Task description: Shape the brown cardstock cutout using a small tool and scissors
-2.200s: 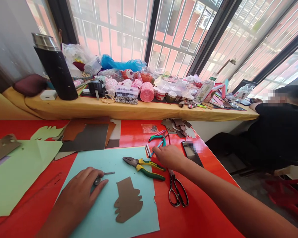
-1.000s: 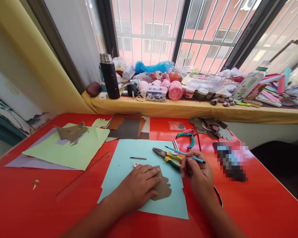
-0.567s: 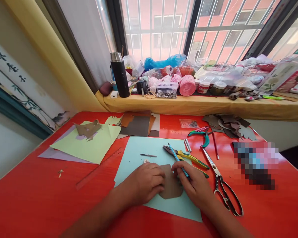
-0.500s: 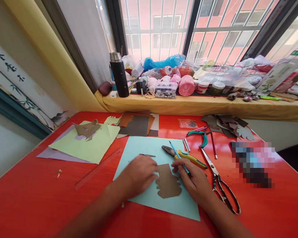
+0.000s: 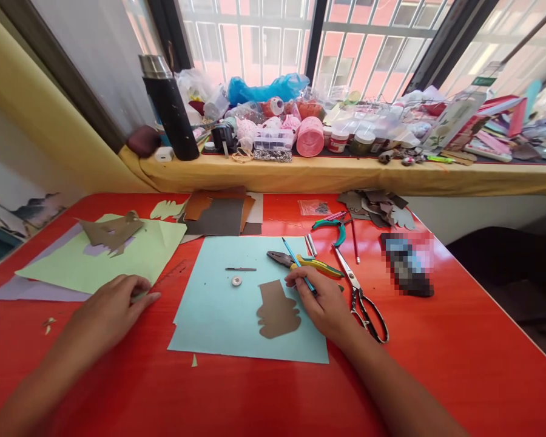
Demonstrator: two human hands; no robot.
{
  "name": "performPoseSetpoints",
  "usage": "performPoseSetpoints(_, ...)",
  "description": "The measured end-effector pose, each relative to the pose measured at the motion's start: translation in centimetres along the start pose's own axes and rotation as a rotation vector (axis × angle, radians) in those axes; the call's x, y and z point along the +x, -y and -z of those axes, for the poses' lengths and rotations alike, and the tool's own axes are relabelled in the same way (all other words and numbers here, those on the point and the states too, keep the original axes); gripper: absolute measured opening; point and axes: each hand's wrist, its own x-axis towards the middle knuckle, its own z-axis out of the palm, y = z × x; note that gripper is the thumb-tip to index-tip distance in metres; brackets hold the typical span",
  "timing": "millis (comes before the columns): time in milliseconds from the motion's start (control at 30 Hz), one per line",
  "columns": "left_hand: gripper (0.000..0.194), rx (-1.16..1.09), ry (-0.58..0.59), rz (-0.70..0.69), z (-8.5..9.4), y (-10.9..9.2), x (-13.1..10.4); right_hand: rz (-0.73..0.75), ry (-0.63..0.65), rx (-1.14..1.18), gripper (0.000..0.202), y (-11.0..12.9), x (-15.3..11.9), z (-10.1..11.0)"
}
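My right hand (image 5: 316, 298) holds a blue pencil (image 5: 292, 252) over the right side of a light blue sheet (image 5: 209, 303). A brown paper cutout with a scalloped lower part (image 5: 278, 312) lies just left of it. On the same sheet are a small white round item (image 5: 236, 281) and a thin dark tool (image 5: 241, 269). My left hand (image 5: 118, 309) is at the lower edge of a pale green sheet (image 5: 141, 252), its fingers curled together; what they hold, if anything, is hidden. Pliers with yellow-green handles (image 5: 318, 265) rest beyond my right hand.
Large scissors (image 5: 355, 282), teal-handled pliers (image 5: 339, 229) and a dark red pencil (image 5: 355, 243) lie to the right. Paper scraps (image 5: 373, 206) and stacked brown and grey sheets (image 5: 218, 212) are at the back. A black flask (image 5: 173, 115) stands on the cluttered sill.
My left hand has moved left, off the light blue sheet to the pale green one, uncovering the round white item. My right hand still holds the blue pencil. The view has shifted right.
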Motion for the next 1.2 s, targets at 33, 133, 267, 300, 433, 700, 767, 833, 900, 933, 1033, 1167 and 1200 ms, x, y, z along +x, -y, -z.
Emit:
performPoseSetpoints(33, 0.034, -0.025, 0.039, 0.004, 0.2, -0.2, 0.1, -0.003, -0.010, 0.036, 0.027, -0.1, -0.1, -0.1)
performPoseSetpoints(133, 0.035, -0.031, 0.009, 0.018, 0.7, -1.5, 0.1, -0.036, -0.051, 0.205, 0.028, -0.1, -0.3, -0.5)
performPoseSetpoints(267, 0.034, -0.109, -0.125, -0.270, -0.3, -6.5, -1.2, -0.070, -0.084, 0.463, 0.032, 0.7, -0.5, -0.6)
performPoseSetpoints(300, 0.033, -0.141, -0.145, -0.465, -0.9, -8.2, -1.7, -0.074, -0.094, 0.519, 0.033, 1.0, -0.5, -0.6)
performPoseSetpoints(433, 0.026, -0.153, -0.186, -0.920, -3.5, -14.6, -3.5, -0.110, -0.165, 0.632, 0.037, 1.8, -0.6, 0.0)
performPoseSetpoints(700, 0.027, -0.214, -0.180, -0.962, -5.3, -16.8, -3.5, -0.261, -0.203, 0.612, 0.039, 2.5, 0.4, 1.2)
performPoseSetpoints(767, 0.029, -0.235, -0.186, -0.961, -5.3, -16.6, -3.4, -0.281, -0.144, 0.548, 0.039, 2.6, 0.5, 1.4)
performPoseSetpoints(833, 0.033, -0.246, -0.189, -0.964, -5.2, -16.6, -3.5, -0.277, -0.095, 0.489, 0.036, 2.4, 0.3, 1.4)
performPoseSetpoints(900, 0.033, -0.256, -0.189, -0.963, -5.2, -16.5, -3.5, -0.251, -0.083, 0.477, 0.034, 1.8, -0.2, 1.1)
performPoseSetpoints(933, 0.031, -0.259, -0.186, -0.961, -5.2, -16.6, -3.5, -0.238, -0.078, 0.486, 0.034, 1.5, -0.4, 1.0)
performPoseSetpoints(1033, 0.027, -0.267, -0.165, -0.945, -5.2, -16.6, -3.5, -0.210, -0.015, 0.510, 0.031, 0.7, -1.2, 0.5)
performPoseSetpoints(1167, 0.028, -0.264, -0.145, -0.927, -5.4, -16.6, -3.5, -0.184, 0.061, 0.478, 0.024, 0.6, -1.6, 0.3)
performPoseSetpoints(1200, 0.028, -0.263, -0.141, -0.922, -5.5, -16.6, -3.6, -0.188, 0.061, 0.467, 0.023, 0.7, -1.6, 0.3)
